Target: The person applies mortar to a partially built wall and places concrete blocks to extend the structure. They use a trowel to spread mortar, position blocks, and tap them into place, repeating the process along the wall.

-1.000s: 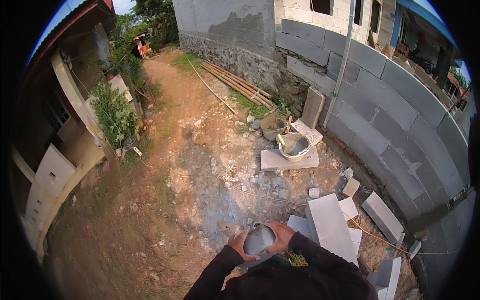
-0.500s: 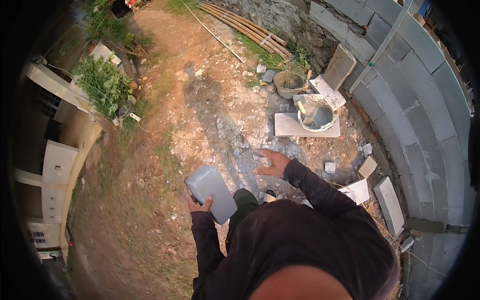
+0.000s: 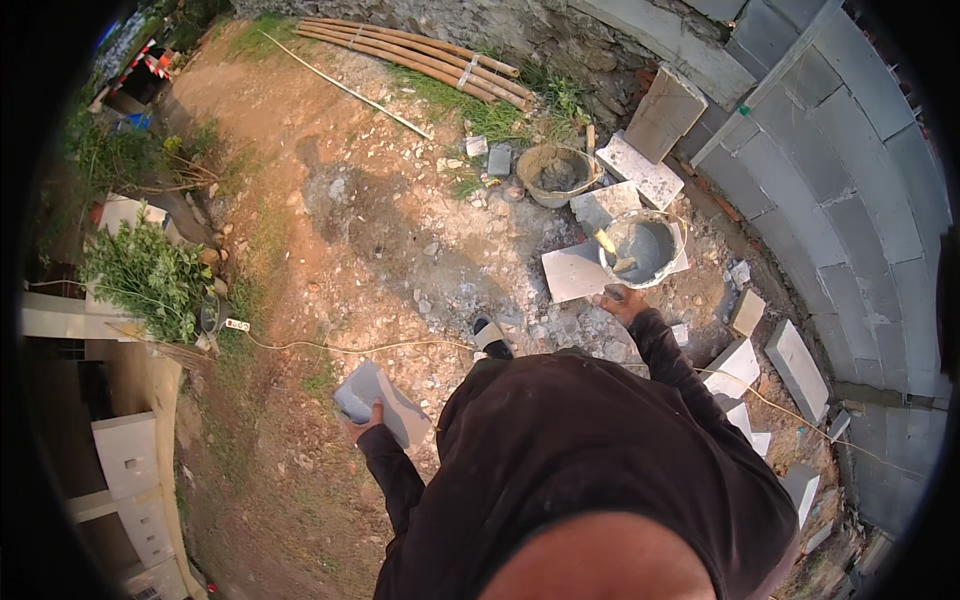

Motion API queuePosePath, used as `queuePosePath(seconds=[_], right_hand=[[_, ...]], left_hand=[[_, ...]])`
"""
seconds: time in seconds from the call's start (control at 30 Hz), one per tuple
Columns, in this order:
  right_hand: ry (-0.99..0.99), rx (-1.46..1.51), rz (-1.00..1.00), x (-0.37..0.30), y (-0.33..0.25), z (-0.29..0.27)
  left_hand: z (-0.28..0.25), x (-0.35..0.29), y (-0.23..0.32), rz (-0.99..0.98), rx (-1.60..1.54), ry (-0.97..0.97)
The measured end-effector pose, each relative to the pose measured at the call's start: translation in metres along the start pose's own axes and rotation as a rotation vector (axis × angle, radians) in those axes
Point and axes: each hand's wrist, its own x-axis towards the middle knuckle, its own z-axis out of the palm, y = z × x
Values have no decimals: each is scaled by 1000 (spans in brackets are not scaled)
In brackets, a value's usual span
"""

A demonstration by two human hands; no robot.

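Observation:
A grey lightweight concrete block [image 3: 375, 400] is in my left hand [image 3: 367, 424], gripped at its near edge and held low by my left side. Part of its face is darker than the rest. My right hand [image 3: 624, 305] reaches forward to the near left side of a white bucket [image 3: 675, 265] of grey mortar, its fingers apart and apparently holding nothing. A trowel with a yellow handle [image 3: 604, 240] rests in that bucket, its handle against the left rim. The bucket stands by a pale flat slab [image 3: 573, 275].
A second mortar-stained bucket [image 3: 557, 195] stands farther back. Bamboo poles [image 3: 430, 62] lie at the far side. A grey block wall [image 3: 840, 200] curves along the right, with loose block pieces [image 3: 797, 370] beside it. A cable [image 3: 350, 350] crosses the rubble ground near my feet.
My right hand has moved forward and right to the mortar bucket. The block in my left hand has shifted left and tilted. My body has leaned lower and turned.

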Motion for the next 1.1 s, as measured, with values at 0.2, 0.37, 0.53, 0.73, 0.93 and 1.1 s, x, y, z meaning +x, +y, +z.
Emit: queuePosePath(seconds=[0.2,0.37,0.53,0.73,0.93,1.1], right_hand=[[-18,-24,66,78,-98,-17],[-49,119,-69,193,-184,-28],[-195,31,-403,307,-319,-58],[-349,-334,-471,389,-425,-122],[-19,-125,-386,467,-417,-200],[404,-285,-521,490,-490,-278]], left_hand=[[96,82,192,266,-20,-207],[167,105,321,548,38,-290],[252,124,426,765,201,-384],[342,128,541,997,232,-477],[420,139,652,1294,-32,-319],[476,152,750,1277,-219,-314]])
